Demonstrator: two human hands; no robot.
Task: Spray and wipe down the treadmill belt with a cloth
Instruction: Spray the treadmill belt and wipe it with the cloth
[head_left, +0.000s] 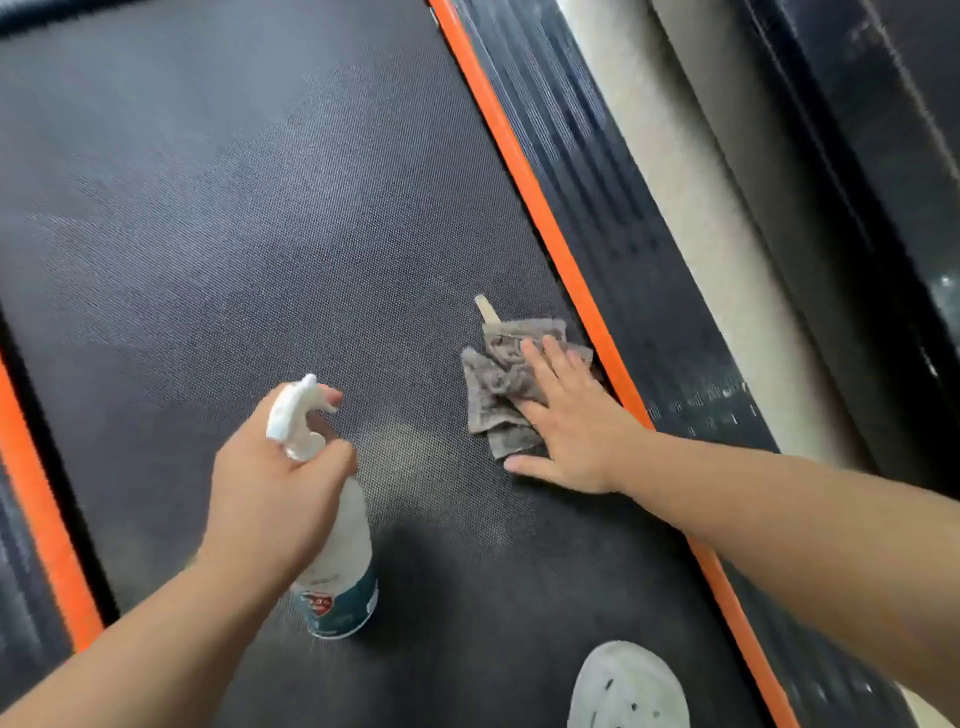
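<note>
The dark textured treadmill belt fills most of the head view. My left hand grips the neck of a white spray bottle with a teal label, held just above the belt, one finger by the trigger. A crumpled grey cloth lies on the belt near its right edge. My right hand presses flat on the cloth with straight, spread fingers. A paler, wet-looking patch shows on the belt between the two hands.
Orange trim strips run along the right and left sides of the belt, with black ribbed side rails outside them. A pale floor strip lies right of the treadmill. A white shoe stands on the belt at the bottom.
</note>
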